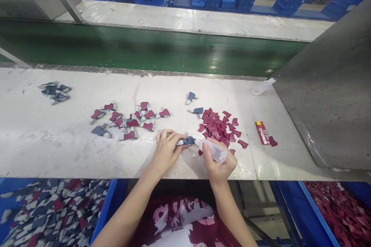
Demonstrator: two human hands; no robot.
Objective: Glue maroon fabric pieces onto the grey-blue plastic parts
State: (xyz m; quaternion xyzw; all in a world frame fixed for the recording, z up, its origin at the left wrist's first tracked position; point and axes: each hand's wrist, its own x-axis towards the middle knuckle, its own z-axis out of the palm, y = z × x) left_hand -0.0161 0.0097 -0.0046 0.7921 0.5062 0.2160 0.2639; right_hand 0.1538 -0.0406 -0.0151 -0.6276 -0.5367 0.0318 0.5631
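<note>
My left hand [168,150] pinches a small dark blue and grey part [189,140] over the white table. My right hand [220,164] is closed round a translucent squeeze bottle [217,151], its nozzle touching or very close to the part. Just beyond the bottle lies a pile of maroon pieces [216,125]. Two blue-grey parts, one [198,111] beside the pile and one [191,96] farther back, lie loose. Left of my left hand is a group of grey parts with maroon faces [132,122], with one blue-faced part [100,131] among them.
More blue-grey parts [55,91] lie at the far left. At the right are a red packet [262,133], a second bottle [262,87] and a metal panel [333,85]. A green belt [145,52] runs behind the table [58,142]. Filled blue bins [108,208] [315,216] stand below.
</note>
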